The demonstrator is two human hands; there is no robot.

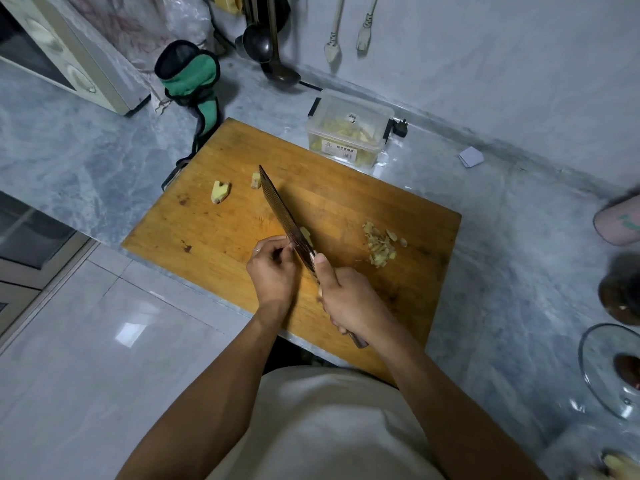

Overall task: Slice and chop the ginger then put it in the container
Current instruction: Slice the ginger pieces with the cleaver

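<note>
A wooden cutting board (pixel 346 202) lies on the marble counter. My right hand (pixel 349 299) grips the handle of a cleaver (pixel 282 209), whose blade stands on edge across the board. A small ginger piece (pixel 306 234) shows just right of the blade. My left hand (pixel 272 268) sits against the blade's left side with curled fingers; what it holds is hidden. A pile of chopped ginger (pixel 380 244) lies to the right. Two whole ginger chunks (pixel 219 191) (pixel 255 180) lie at the board's far left. A clear plastic container (pixel 348 131) holding ginger pieces stands behind the board.
A green and black bag (pixel 190 77) lies at the back left beside a microwave (pixel 62 50). Ladles (pixel 266 39) hang on the wall. A pink cup (pixel 620 220), a dark jar (pixel 623 292) and a glass lid (pixel 606 368) stand at the right edge.
</note>
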